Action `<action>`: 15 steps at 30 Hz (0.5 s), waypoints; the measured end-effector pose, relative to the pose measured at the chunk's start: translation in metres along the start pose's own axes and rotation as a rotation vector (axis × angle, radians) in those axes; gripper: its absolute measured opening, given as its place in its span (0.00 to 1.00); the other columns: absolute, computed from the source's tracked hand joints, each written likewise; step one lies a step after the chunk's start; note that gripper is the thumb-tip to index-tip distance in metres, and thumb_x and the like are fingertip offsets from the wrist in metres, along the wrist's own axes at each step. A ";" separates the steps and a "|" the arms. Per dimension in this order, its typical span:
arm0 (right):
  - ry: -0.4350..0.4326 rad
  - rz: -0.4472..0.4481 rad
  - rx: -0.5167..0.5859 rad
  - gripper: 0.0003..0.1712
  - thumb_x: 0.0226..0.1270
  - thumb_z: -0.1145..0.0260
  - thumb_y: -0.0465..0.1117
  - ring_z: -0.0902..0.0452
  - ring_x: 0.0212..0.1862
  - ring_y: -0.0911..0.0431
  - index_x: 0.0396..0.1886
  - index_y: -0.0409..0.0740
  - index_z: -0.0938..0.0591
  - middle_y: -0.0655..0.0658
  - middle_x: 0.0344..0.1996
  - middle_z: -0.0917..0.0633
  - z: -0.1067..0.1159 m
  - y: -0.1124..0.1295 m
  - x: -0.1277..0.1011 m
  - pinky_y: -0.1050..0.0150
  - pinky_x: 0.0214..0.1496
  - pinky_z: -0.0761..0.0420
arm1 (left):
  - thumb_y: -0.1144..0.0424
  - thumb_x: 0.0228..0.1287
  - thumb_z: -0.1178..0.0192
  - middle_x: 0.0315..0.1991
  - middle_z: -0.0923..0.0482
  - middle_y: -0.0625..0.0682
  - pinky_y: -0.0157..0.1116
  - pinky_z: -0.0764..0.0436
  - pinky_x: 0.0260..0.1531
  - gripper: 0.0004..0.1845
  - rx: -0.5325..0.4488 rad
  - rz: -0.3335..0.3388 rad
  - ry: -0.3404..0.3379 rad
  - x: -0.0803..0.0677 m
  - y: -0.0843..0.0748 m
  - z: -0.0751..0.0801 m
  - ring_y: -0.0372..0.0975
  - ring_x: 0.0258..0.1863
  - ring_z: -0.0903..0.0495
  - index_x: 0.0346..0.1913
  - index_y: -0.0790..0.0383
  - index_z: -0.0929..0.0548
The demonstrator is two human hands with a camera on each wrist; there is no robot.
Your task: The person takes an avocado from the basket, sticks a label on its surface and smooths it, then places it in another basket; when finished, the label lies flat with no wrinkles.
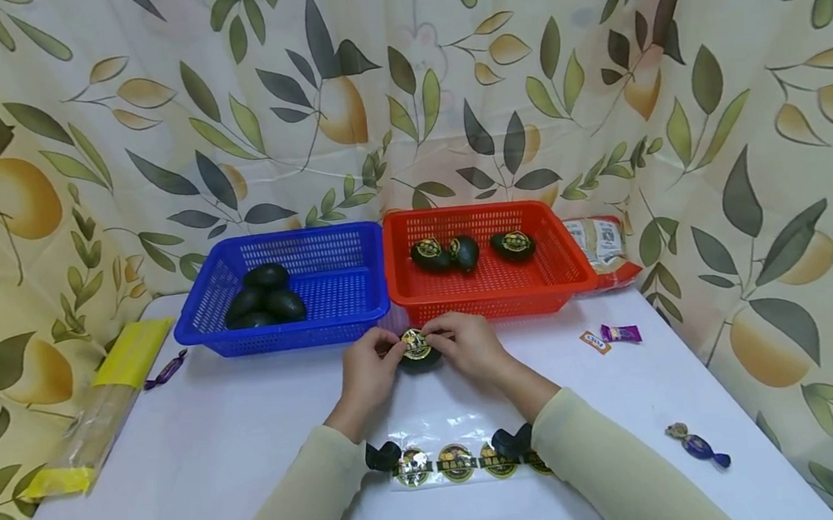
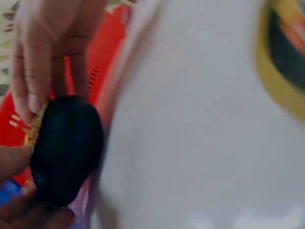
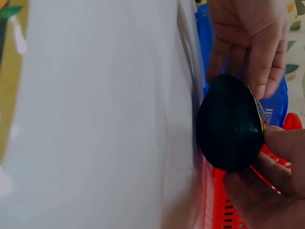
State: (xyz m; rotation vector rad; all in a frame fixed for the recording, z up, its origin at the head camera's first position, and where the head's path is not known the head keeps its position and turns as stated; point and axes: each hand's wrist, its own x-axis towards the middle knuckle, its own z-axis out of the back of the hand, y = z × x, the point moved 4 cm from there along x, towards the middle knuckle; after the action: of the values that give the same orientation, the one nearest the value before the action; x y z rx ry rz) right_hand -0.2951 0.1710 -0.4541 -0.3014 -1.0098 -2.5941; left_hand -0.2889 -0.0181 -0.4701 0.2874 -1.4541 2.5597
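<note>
On my far left a long wrapped packet (image 1: 92,408) lies at the table (image 1: 216,447) edge, then a blue basket (image 1: 328,281) with dark eggs. My left hand (image 1: 369,373) has its fingers curled in, the tips pinching the left side of a dark egg (image 1: 419,352) that sits on the table just in front of the two baskets. A gold sticker (image 1: 415,344) shows on top of it. My right hand (image 1: 470,345) pinches the egg's other side, fingertips on the sticker's edge. Behind is the red basket (image 1: 560,263) holding stickered eggs. A sticker sheet (image 1: 454,461) lies between my sleeves.
</note>
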 end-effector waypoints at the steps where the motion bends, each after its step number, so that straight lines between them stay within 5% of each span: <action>1: 0.002 0.024 -0.006 0.08 0.71 0.28 0.41 0.12 0.52 0.51 0.47 0.49 0.09 0.47 0.49 0.10 0.000 0.001 -0.001 0.53 0.55 0.14 | 0.63 0.70 0.31 0.42 0.11 0.52 0.40 0.14 0.48 0.05 0.008 -0.042 0.008 0.000 0.000 -0.001 0.42 0.45 0.13 0.43 0.60 0.11; 7: 0.024 0.117 -0.121 0.17 0.70 0.27 0.46 0.14 0.54 0.50 0.55 0.46 0.11 0.44 0.51 0.11 -0.002 0.008 0.000 0.52 0.57 0.15 | 0.59 0.72 0.33 0.57 0.13 0.55 0.47 0.18 0.62 0.16 0.142 -0.229 0.095 0.002 -0.002 0.000 0.47 0.59 0.16 0.59 0.57 0.12; 15: 0.114 0.084 -0.136 0.24 0.71 0.28 0.48 0.17 0.54 0.47 0.63 0.48 0.15 0.39 0.53 0.14 -0.003 0.007 0.002 0.49 0.58 0.17 | 0.55 0.74 0.35 0.63 0.22 0.59 0.51 0.21 0.63 0.25 0.203 -0.165 0.247 0.007 0.005 -0.002 0.52 0.61 0.21 0.70 0.53 0.21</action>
State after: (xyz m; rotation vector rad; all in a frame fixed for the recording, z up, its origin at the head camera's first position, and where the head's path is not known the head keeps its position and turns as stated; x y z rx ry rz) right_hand -0.2942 0.1634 -0.4518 -0.2215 -0.7670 -2.5761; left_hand -0.2967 -0.0182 -0.4739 0.1082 -1.0430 2.5054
